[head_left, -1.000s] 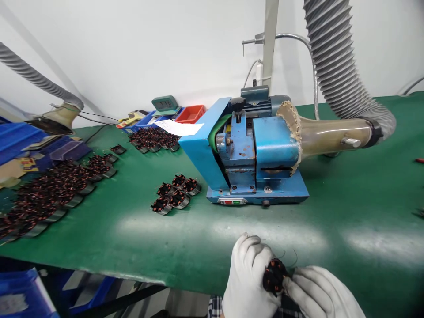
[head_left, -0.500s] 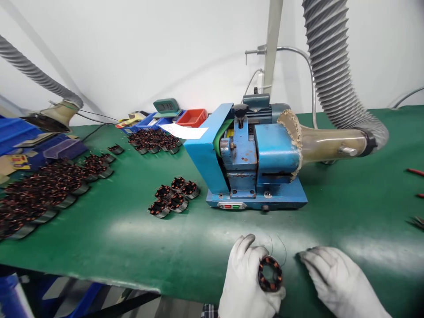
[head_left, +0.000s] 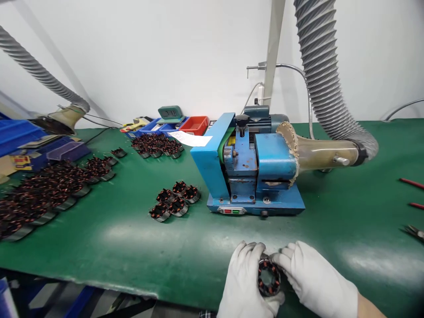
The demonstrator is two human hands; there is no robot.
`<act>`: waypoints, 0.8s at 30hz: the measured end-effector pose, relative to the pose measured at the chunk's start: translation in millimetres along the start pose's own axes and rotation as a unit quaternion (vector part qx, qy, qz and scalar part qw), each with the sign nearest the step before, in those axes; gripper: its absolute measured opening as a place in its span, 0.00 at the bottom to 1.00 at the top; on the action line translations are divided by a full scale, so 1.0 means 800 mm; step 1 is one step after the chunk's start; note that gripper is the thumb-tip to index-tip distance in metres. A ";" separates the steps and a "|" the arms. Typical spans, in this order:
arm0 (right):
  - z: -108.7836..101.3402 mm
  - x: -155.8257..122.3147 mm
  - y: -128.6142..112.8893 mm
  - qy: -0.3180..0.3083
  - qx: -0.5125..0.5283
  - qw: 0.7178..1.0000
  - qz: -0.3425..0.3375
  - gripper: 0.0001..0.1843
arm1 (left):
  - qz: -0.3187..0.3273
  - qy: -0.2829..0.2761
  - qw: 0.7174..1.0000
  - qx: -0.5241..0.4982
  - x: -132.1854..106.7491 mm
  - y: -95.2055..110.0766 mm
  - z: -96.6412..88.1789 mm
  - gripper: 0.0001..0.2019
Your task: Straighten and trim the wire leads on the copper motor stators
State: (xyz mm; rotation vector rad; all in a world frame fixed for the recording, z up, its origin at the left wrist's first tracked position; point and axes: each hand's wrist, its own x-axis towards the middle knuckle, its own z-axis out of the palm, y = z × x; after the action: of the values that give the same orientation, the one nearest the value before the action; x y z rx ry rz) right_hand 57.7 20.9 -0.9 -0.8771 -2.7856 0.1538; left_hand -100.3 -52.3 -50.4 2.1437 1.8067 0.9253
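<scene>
Left hand (head_left: 243, 282): grasping the wound ring (head_left: 272, 288), located at 5 o'clock in the view. Right hand (head_left: 311, 276): 0.5 s earlier, apart at the ring's 3 o'clock; now returned, fingertips at its 1 o'clock edge. Whether they pinch anything cannot be told. 5 grouped rings (head_left: 178, 206) unchanged, 8 o'clock.

Wound ring (head_left: 277, 278) at 5 o'clock: its 9 o'clock side partly hidden by left hand (head_left: 243, 280). Plier-like tool (head_left: 414, 231), 3:30: cut off. Paper (head_left: 192, 139) marks illegible.
</scene>
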 end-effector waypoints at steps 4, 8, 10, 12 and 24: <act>0.003 -0.043 0.028 0.030 0.025 0.998 0.042 0.17 | 0.014 0.013 1.000 -0.020 0.012 0.005 -0.009 0.39; -0.012 -0.069 0.048 0.071 0.101 0.983 0.136 0.14 | 0.004 0.001 1.000 -0.022 0.012 0.007 -0.014 0.40; -0.024 -0.064 0.039 0.047 0.186 0.968 0.163 0.13 | 0.011 -0.010 1.000 -0.025 0.009 0.010 -0.018 0.46; -0.033 -0.049 0.021 -0.026 0.270 0.951 0.150 0.16 | 0.014 -0.026 0.999 -0.036 0.008 0.015 -0.023 0.54; -0.005 -0.014 0.010 -0.204 0.283 0.932 0.096 0.30 | -0.004 -0.128 0.989 -0.077 0.030 0.027 -0.020 0.50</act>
State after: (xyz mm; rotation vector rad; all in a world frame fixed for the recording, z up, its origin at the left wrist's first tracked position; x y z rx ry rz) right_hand 72.3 21.0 0.0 -1.0370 -2.7283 1.2278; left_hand -90.1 -39.2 -18.4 2.0506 1.5687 0.7228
